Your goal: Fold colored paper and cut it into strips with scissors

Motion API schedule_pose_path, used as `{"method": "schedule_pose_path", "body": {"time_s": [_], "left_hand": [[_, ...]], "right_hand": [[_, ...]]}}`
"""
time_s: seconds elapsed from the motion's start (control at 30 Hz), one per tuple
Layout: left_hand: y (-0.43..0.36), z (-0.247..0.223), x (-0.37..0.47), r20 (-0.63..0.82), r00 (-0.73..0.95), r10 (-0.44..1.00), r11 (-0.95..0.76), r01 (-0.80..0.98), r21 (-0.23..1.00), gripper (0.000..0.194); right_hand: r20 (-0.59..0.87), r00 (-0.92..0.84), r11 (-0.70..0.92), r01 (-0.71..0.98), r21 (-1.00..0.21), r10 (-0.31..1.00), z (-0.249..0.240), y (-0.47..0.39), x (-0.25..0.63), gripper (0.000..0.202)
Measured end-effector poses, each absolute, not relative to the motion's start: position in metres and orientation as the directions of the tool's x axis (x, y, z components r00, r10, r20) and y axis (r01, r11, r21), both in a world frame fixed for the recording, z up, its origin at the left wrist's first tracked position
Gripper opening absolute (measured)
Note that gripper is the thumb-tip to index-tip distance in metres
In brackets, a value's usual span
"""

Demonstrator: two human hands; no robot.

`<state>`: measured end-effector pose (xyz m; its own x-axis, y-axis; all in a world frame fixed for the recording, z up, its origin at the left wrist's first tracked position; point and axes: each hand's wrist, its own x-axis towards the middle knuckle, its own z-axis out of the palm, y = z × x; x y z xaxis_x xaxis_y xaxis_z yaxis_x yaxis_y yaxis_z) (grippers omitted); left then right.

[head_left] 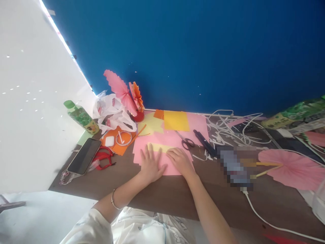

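A narrow strip of pale yellow paper (159, 148) lies across pink paper sheets (175, 170) near the middle of the desk. My left hand (151, 165) rests flat on it, fingers spread, covering its left part. At the strip's right end my right hand (179, 161) lies with fingers close together and their tips on the paper; whether they pinch its edge is too small to make out. Just beyond the right hand are black-handled scissors (188, 143). A bright yellow square sheet (176, 121) and a pale yellow cut sheet (151, 123) lie behind the hands.
On the left are a phone (84, 156), a green bottle (81, 117), orange paper (121, 149) and a white plastic bag (115, 118). Pink folded paper fans (122, 91) stand behind. White cables (236, 130), a dark pen-like tool (205, 143) and another pink fan (291, 167) lie right.
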<state>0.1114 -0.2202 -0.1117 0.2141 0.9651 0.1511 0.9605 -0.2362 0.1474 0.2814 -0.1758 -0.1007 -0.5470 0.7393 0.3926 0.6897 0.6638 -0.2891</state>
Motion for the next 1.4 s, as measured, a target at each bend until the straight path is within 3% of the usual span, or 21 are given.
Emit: {"method": "schedule_pose_path", "body": {"time_s": [0.1, 0.23, 0.37, 0.53, 0.67, 0.9, 1.1, 1.4], "left_hand": [[-0.217, -0.112, 0.11, 0.133, 0.202, 0.97, -0.219, 0.966, 0.135, 0.068], [-0.208, -0.106, 0.105, 0.181, 0.211, 0.961, -0.234, 0.966, 0.113, 0.051], [-0.192, -0.103, 0.094, 0.232, 0.338, 0.912, -0.363, 0.929, 0.076, 0.032], [-0.183, -0.107, 0.088, 0.322, 0.437, 0.84, -0.473, 0.88, 0.039, 0.023], [-0.186, -0.107, 0.092, 0.397, 0.49, 0.776, -0.543, 0.839, 0.027, 0.021], [-0.186, -0.102, 0.092, 0.387, 0.587, 0.711, -0.644, 0.764, 0.024, 0.019], [-0.184, -0.099, 0.087, 0.4, 0.579, 0.71, -0.639, 0.769, 0.022, 0.018], [-0.174, -0.094, 0.071, 0.419, 0.511, 0.75, -0.584, 0.81, 0.057, 0.02]], "right_hand": [[0.348, -0.557, 0.648, 0.714, -0.263, 0.754, -0.101, -0.176, 0.281, 0.018], [0.347, -0.583, 0.663, 0.724, -0.188, 0.735, -0.105, -0.176, 0.283, 0.019], [0.407, -0.541, 0.649, 0.736, -0.193, 0.736, -0.109, -0.174, 0.285, 0.023], [0.474, -0.506, 0.641, 0.748, -0.175, 0.72, -0.103, -0.174, 0.282, 0.021], [0.439, -0.587, 0.697, 0.703, -0.141, 0.68, -0.095, -0.179, 0.273, 0.02], [0.464, -0.634, 0.748, 0.656, -0.101, 0.618, -0.094, -0.181, 0.268, 0.027], [0.531, -0.629, 0.778, 0.621, -0.096, 0.568, -0.09, -0.182, 0.267, 0.024], [0.523, -0.606, 0.743, 0.664, -0.083, 0.6, -0.085, -0.181, 0.274, 0.025]]}}
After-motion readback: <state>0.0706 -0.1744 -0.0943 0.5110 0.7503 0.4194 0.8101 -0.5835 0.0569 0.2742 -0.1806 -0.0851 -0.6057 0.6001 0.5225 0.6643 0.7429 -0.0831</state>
